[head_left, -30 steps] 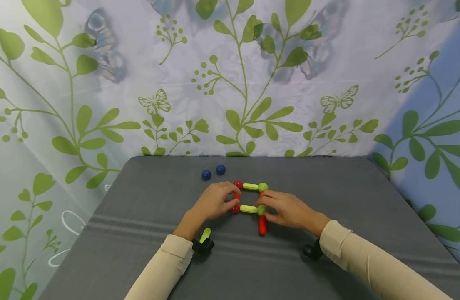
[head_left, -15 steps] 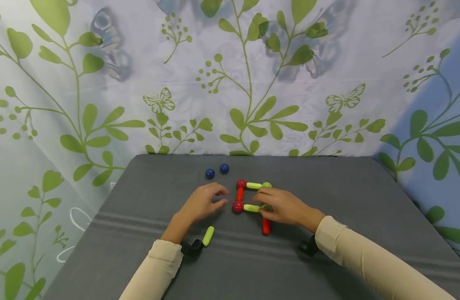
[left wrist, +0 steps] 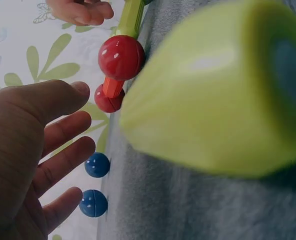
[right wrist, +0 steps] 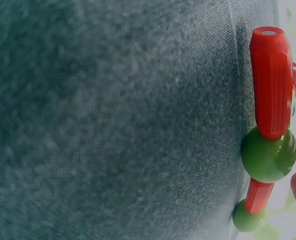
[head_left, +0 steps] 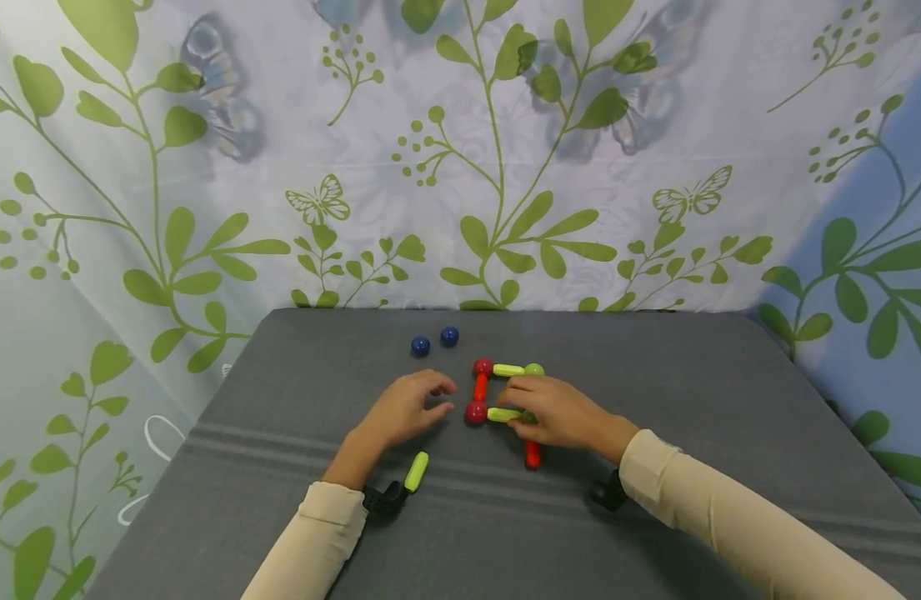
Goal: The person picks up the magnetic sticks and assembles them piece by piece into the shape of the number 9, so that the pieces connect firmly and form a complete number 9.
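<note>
A square of magnetic rods and balls lies flat: red balls (head_left: 476,412) joined by a red rod (head_left: 480,388) at left, yellow-green rods (head_left: 508,370) across, green balls (right wrist: 268,154) at right. From the near green corner another red rod (head_left: 533,453) sticks out towards the person. My left hand (head_left: 403,408) is beside the red side, fingers apart and holding nothing. Over the right side hovers my right hand (head_left: 553,408), loosely bent fingers around the near green corner without a visible pinch. It hides most of the right-hand red rod in the head view.
A loose yellow-green rod (head_left: 417,472) lies by the left wrist, large in the left wrist view. Two blue balls (head_left: 420,346) sit behind the square on the grey table (head_left: 655,358). A leaf-printed cloth (head_left: 400,208) hangs behind the table.
My left hand has come off the red side and moved left, baring the red rod and balls. My right hand has shifted slightly left over the square's near right corner.
</note>
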Tool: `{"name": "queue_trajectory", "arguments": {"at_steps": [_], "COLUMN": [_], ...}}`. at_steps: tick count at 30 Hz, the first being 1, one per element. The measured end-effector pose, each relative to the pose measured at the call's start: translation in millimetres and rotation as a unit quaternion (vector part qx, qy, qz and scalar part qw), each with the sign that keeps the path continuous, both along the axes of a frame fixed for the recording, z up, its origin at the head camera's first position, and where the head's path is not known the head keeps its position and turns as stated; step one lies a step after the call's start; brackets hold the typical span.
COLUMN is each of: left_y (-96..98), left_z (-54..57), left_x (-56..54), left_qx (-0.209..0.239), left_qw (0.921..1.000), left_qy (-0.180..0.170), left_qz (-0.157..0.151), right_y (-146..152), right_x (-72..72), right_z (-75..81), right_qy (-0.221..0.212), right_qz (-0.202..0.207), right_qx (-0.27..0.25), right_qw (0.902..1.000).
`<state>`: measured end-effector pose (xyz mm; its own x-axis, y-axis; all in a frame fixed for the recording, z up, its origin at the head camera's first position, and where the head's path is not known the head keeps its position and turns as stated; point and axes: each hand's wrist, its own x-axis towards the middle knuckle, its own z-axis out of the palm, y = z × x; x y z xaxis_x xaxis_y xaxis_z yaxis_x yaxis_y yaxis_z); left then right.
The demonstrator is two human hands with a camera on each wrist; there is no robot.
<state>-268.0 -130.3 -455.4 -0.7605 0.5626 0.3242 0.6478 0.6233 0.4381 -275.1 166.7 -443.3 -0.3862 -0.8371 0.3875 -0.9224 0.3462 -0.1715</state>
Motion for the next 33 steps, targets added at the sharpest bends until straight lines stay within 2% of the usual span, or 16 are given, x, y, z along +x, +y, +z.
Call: {"name": "queue_trajectory", "arguments": {"at_steps": [5,11,20,23,27,33], "left_y": [1.3,-1.3,-3.5,-4.1,-7.1,-10.6], "left_z": [-2.9,-6.1,-8.6,-5.2,-1.3,-6.4], "left_x": [0.8,1.0,-8.3,-11.2,-13.5,-17.8], "left_qx": [0.001,0.005,0.005,0.008,0.008,0.001], "left_qw": [1.0,0.9999,1.0,0.9999,0.9999,0.9996], "left_qy": [0.005,-0.008,0.005,0.008,0.011,0.026], "left_qz": [-0.006,-0.004,-0.007,-0.004,0.008,0.011], "right_y": [-2.4,-7.6,-18.3,-18.1,-21.0,-28.7], "right_x": [-2.1,-5.9,-35.5,-41.7,-44.0,-39.6], "right_z": [-1.8,-2.2,16.3,18.2,15.3,7.6], "right_qy": [-0.005,-0.019,-0.003,-0.016,-0.043,-0.09], "right_qz": [0.001,-0.002,-0.022,-0.031,-0.017,0.001], "right_qx": [0.003,0.018,0.037,0.038,0.049,0.075], "right_qw": [1.0,0.9997,0.9991,0.9987,0.9978,0.9931]}}
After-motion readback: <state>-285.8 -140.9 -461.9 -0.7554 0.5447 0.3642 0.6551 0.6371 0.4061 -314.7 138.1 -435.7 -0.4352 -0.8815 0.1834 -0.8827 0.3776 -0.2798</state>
